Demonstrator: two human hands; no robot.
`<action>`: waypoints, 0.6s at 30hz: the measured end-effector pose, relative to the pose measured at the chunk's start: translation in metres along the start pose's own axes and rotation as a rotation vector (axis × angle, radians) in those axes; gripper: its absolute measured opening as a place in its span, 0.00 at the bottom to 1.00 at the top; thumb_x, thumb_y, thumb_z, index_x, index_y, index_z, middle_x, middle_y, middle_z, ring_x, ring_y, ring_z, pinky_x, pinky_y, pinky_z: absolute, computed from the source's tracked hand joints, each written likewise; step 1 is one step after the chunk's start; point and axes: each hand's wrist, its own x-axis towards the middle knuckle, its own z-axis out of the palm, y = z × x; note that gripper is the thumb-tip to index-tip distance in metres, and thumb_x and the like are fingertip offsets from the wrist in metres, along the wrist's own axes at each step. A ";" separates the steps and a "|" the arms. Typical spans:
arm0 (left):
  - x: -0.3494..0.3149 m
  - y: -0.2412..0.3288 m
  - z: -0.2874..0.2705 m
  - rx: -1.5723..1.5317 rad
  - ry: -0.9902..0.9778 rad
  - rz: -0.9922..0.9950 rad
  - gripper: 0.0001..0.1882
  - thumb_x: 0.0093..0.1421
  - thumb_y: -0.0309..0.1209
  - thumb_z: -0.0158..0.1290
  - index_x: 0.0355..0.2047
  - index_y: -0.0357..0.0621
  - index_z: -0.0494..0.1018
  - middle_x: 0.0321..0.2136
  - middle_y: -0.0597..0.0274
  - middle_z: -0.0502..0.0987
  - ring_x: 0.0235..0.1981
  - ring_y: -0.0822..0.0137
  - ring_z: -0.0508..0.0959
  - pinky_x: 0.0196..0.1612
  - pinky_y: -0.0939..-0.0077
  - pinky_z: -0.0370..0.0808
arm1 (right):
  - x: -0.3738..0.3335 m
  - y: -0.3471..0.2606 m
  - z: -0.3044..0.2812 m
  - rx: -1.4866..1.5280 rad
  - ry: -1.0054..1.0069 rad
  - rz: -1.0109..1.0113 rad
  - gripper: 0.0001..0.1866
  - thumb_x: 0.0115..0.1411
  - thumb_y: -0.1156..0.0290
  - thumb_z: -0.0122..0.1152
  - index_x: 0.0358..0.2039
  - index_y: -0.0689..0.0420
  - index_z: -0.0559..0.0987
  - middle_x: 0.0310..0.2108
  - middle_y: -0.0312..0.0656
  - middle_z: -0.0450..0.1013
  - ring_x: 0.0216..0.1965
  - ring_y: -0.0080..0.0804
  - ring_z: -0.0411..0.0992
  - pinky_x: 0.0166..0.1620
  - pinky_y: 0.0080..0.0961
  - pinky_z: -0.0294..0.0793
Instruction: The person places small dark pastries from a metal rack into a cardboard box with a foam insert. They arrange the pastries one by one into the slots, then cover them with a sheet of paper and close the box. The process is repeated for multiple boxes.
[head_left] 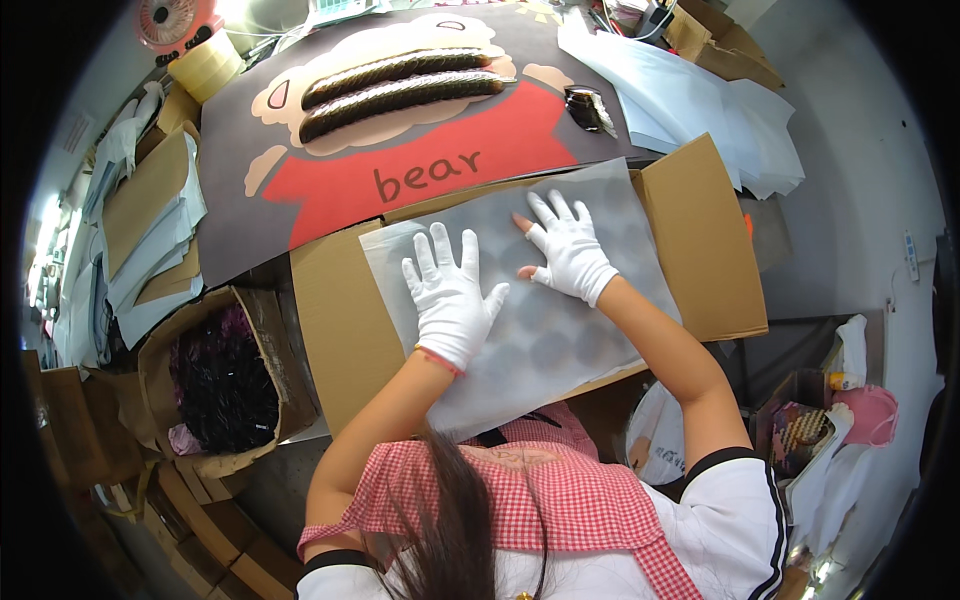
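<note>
Atop the cardboard box [700, 250], both gloved hands, left hand [452, 297] and right hand [568, 252], lie open on translucent paper [560, 340].

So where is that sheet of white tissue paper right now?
In the head view, the tissue paper lies centre, over the open cardboard box, pressed flat under both gloved hands.

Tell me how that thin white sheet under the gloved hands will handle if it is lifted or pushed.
The white sheet is probably floppy: dark rounds show through it, so it looks thin. It likely weighs little and may slide on the cardboard box. Both the left hand and the right hand lie flat on it, perhaps keeping it smooth.
</note>
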 end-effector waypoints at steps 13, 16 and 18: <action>0.024 -0.014 -0.007 0.011 -0.074 -0.096 0.53 0.53 0.60 0.57 0.70 0.39 0.51 0.69 0.36 0.48 0.69 0.34 0.47 0.68 0.39 0.45 | -0.001 0.074 0.011 0.012 0.173 0.001 0.39 0.53 0.42 0.64 0.57 0.57 0.72 0.60 0.51 0.65 0.62 0.51 0.61 0.61 0.50 0.57; 0.043 -0.054 -0.023 -0.047 0.163 0.021 0.52 0.53 0.54 0.59 0.68 0.35 0.50 0.68 0.37 0.50 0.68 0.37 0.51 0.68 0.44 0.48 | 0.037 0.100 -0.013 0.117 0.489 -0.214 0.26 0.51 0.52 0.69 0.45 0.55 0.75 0.44 0.41 0.69 0.48 0.42 0.68 0.51 0.41 0.66; 0.084 -0.099 -0.032 -0.063 0.321 0.057 0.52 0.54 0.53 0.59 0.68 0.35 0.49 0.68 0.37 0.52 0.68 0.39 0.52 0.68 0.46 0.50 | 0.089 0.109 -0.027 0.067 0.589 -0.255 0.24 0.48 0.59 0.72 0.43 0.55 0.76 0.41 0.40 0.72 0.45 0.42 0.70 0.49 0.38 0.68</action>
